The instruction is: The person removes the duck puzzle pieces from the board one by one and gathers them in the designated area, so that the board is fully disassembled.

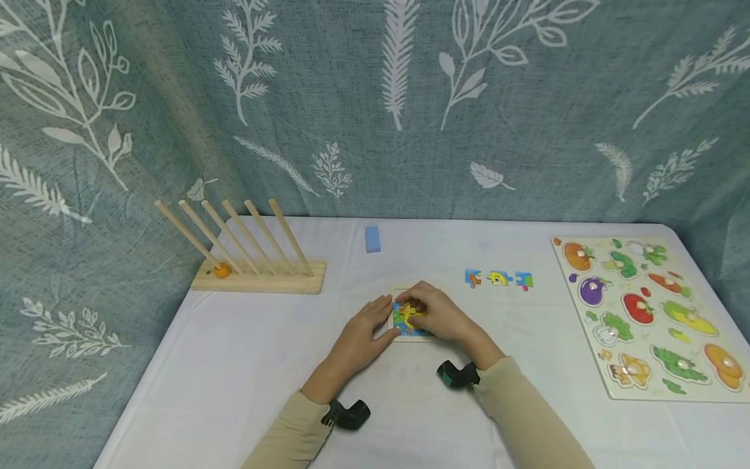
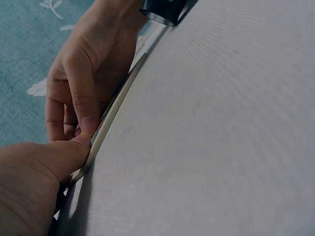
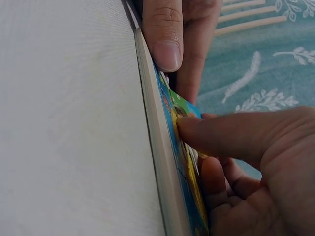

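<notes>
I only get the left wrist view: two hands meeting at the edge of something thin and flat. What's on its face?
Observer: A colourful jigsaw with a yellow shape in it, partly covered by the right hand.
Visitor: Ooh! Are any pieces lying loose nearby?
Observer: Yes, the head view shows three loose pieces in a row, beyond and to the right of that hand.
Visitor: And what's over on the left?
Observer: A wooden stand with six rods.

No readable text, no legible labels or brands, no numbers or signs
</notes>
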